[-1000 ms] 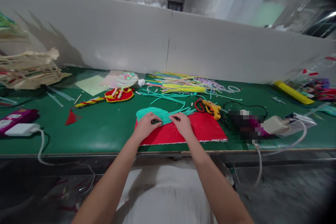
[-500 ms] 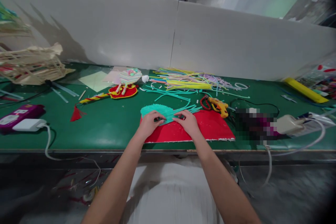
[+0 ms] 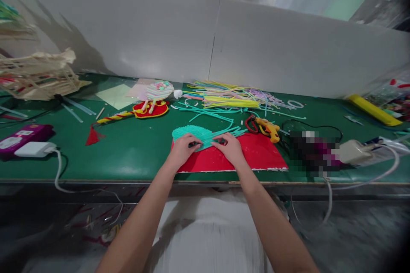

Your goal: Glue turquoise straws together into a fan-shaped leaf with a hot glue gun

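Left hand [image 3: 182, 148] and right hand [image 3: 229, 148]: both lay palm-down, fingers curled, pinching the fan of teal straws [image 3: 196, 135], unmoved over the last second. Red foam sheet [image 3: 256, 153] lay beneath them. Yellow glue gun [image 3: 267, 128] lay just right of the right hand; loose coloured straws [image 3: 230, 98] beyond.

Your hands — left hand [image 3: 181, 150], right hand [image 3: 231, 149] — rest side by side on the straw fan [image 3: 196, 135], which lies on the foam sheet [image 3: 256, 153] at the table [image 3: 134, 153] edge; the glue gun [image 3: 267, 128] sits just behind-right, loose straws [image 3: 230, 98] farther back.
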`<state>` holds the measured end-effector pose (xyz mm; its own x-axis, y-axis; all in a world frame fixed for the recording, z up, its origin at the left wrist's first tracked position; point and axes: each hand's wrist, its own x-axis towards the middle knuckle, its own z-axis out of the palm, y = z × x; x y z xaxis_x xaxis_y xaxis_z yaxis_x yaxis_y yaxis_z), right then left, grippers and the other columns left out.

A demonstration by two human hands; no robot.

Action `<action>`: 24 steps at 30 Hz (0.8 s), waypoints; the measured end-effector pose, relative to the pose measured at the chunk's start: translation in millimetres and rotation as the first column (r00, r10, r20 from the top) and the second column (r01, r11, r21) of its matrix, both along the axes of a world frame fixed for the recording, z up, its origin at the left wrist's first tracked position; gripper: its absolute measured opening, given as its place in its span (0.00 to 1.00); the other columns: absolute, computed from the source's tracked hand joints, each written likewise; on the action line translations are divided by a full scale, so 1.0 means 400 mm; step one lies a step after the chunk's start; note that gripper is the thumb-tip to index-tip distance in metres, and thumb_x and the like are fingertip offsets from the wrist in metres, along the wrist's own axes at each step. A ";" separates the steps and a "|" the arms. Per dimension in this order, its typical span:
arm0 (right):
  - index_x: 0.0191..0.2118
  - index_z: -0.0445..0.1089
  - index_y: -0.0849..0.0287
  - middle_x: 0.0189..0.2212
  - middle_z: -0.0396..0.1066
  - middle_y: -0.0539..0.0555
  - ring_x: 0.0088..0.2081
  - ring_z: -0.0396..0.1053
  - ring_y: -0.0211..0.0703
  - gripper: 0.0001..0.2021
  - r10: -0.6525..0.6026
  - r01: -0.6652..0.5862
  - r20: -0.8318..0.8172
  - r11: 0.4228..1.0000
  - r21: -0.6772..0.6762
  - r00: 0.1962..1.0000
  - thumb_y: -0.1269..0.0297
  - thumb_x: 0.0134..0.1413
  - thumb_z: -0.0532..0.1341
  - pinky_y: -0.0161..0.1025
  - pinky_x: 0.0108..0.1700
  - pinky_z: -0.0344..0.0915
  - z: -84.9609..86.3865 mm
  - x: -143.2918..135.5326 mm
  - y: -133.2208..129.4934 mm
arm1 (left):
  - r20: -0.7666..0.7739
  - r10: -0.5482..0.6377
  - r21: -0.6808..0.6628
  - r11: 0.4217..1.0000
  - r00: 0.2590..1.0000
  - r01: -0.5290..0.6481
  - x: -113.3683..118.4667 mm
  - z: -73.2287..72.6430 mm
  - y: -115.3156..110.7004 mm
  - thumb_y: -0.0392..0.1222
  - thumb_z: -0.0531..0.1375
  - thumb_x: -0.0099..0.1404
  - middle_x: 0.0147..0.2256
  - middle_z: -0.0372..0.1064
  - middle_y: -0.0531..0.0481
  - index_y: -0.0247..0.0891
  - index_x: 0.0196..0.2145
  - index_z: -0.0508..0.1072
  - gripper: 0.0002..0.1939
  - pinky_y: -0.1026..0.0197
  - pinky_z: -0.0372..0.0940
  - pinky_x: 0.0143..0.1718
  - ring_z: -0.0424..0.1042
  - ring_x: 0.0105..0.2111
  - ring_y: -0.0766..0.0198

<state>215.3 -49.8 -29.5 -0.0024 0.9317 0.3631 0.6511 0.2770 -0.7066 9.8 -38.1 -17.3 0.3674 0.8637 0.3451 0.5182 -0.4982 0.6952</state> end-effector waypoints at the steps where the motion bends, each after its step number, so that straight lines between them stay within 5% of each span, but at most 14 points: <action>1: 0.33 0.75 0.55 0.29 0.68 0.52 0.32 0.64 0.41 0.10 0.001 0.000 -0.014 1.000 0.006 1.000 0.55 0.48 0.64 0.38 0.35 0.62 0.001 0.000 -0.001 | 0.000 -0.004 -0.004 1.000 1.000 0.004 0.000 0.001 0.000 0.36 0.58 0.61 0.33 0.71 0.48 0.38 0.32 0.77 0.06 0.62 0.64 0.36 0.70 0.33 0.64; 5: 0.32 0.76 0.54 0.32 0.68 0.52 0.36 0.65 0.42 0.08 0.045 -0.045 -0.003 0.995 0.088 0.999 0.57 0.51 0.62 0.39 0.39 0.63 0.009 -0.007 -0.008 | -0.001 -0.018 -0.005 1.000 1.000 0.018 -0.001 0.004 0.000 0.35 0.55 0.63 0.33 0.71 0.47 0.37 0.32 0.77 0.10 0.61 0.64 0.37 0.70 0.33 0.63; 10: 0.33 0.76 0.52 0.33 0.70 0.53 0.39 0.65 0.43 0.07 0.143 -0.185 0.199 0.960 0.210 0.969 0.62 0.55 0.60 0.42 0.44 0.60 0.020 -0.024 -0.020 | -0.012 -0.009 0.039 0.999 1.000 0.010 0.000 0.004 -0.002 0.36 0.55 0.63 0.33 0.71 0.48 0.37 0.31 0.76 0.09 0.61 0.64 0.36 0.70 0.32 0.64; 24: 0.34 0.75 0.55 0.34 0.71 0.52 0.39 0.64 0.43 0.07 0.205 -0.262 0.307 0.952 0.158 0.930 0.63 0.57 0.59 0.42 0.43 0.59 0.012 -0.026 -0.013 | -0.042 -0.010 0.066 0.998 0.999 0.013 0.000 0.000 -0.002 0.35 0.53 0.64 0.33 0.70 0.47 0.36 0.30 0.75 0.11 0.58 0.64 0.41 0.68 0.36 0.62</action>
